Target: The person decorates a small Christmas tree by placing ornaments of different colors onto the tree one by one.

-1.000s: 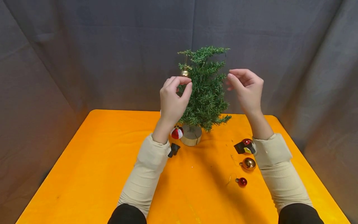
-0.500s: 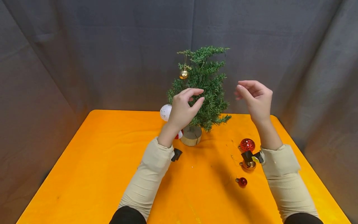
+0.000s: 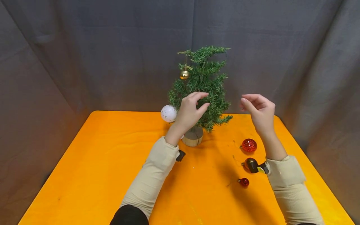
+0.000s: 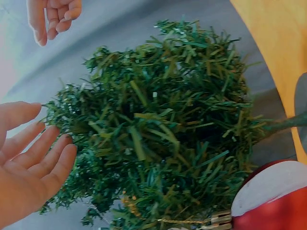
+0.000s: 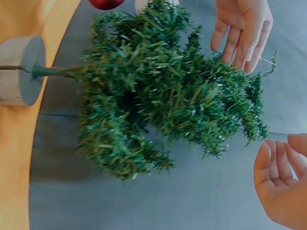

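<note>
A small green artificial Christmas tree (image 3: 206, 75) stands upright on a round wooden base (image 3: 192, 137). My left hand (image 3: 190, 111) is in front of the lower branches, with a gap between thumb and fingers and nothing held. Off to the tree's right, my right hand (image 3: 261, 112) hovers with loosely bent fingers, also holding nothing. A gold bauble (image 3: 184, 74) hangs at the upper left of the tree, and a white speckled ball (image 3: 168, 113) hangs lower left. In the left wrist view, a red-and-white ball (image 4: 273, 201) shows below the branches; my left arm mostly hides it in the head view.
On the orange tabletop (image 3: 107, 162), to the right, lie a red glittery bauble (image 3: 248, 145), a shiny gold bauble (image 3: 249, 164) partly covered by the right wrist's black strap, and a small red bauble (image 3: 244, 182). Grey curtains (image 3: 126, 62) enclose the table behind and at both sides.
My left hand has moved right and down from beside the gold bauble, uncovering the white ball, and its fingers have spread apart. My right hand has moved down and right, away from the tree.
</note>
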### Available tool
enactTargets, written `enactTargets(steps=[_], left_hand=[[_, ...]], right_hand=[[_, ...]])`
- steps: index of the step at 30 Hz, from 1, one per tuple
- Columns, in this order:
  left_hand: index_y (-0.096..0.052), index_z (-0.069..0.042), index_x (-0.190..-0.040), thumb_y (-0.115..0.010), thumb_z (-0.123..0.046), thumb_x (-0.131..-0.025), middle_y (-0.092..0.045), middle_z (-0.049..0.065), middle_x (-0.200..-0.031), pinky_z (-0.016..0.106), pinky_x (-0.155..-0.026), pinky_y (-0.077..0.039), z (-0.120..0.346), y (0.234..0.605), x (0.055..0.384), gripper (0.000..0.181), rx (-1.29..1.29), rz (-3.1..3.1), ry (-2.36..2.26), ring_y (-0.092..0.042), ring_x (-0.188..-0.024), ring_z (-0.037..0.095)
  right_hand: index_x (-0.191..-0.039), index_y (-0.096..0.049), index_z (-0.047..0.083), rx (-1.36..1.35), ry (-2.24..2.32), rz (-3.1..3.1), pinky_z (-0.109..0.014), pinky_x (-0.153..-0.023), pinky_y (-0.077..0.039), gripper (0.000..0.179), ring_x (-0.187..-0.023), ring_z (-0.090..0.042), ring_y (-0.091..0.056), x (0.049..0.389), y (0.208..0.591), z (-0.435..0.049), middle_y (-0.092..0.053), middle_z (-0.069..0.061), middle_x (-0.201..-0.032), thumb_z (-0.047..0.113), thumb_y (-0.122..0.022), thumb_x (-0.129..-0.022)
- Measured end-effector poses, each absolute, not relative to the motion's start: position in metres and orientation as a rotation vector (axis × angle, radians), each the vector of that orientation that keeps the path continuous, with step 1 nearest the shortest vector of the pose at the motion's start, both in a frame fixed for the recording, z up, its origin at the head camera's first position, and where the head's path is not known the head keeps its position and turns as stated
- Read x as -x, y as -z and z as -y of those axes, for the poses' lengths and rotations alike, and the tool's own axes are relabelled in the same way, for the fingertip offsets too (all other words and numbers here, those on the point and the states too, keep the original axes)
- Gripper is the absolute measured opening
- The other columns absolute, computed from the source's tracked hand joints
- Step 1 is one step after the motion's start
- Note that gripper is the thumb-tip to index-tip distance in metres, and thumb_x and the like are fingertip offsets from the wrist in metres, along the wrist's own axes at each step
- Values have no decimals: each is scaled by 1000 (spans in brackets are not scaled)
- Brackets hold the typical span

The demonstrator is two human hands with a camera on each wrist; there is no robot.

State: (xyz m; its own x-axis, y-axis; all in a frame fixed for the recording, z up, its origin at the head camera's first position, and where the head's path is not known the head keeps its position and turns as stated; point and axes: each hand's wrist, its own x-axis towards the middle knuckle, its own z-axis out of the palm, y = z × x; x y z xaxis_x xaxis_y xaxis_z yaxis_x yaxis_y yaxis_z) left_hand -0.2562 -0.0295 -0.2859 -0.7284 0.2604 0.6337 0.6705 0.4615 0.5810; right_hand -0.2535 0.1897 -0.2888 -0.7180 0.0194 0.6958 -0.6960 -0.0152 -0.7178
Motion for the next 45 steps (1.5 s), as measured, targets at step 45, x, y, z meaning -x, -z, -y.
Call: enactTargets(steps=[45], left_hand=[[-67,-1,-100,-60,-9,-85,-63,9,-93,15,-64,-45,18,293,276,18,736,2191,1263,-57,-74,15]], right_hand=[[-85,-67,2,-455,-1700,2064,-17,-58,-49,12,-61,-8,-59,229,342,-228,-65,5,-73,-4,-57,-84]])
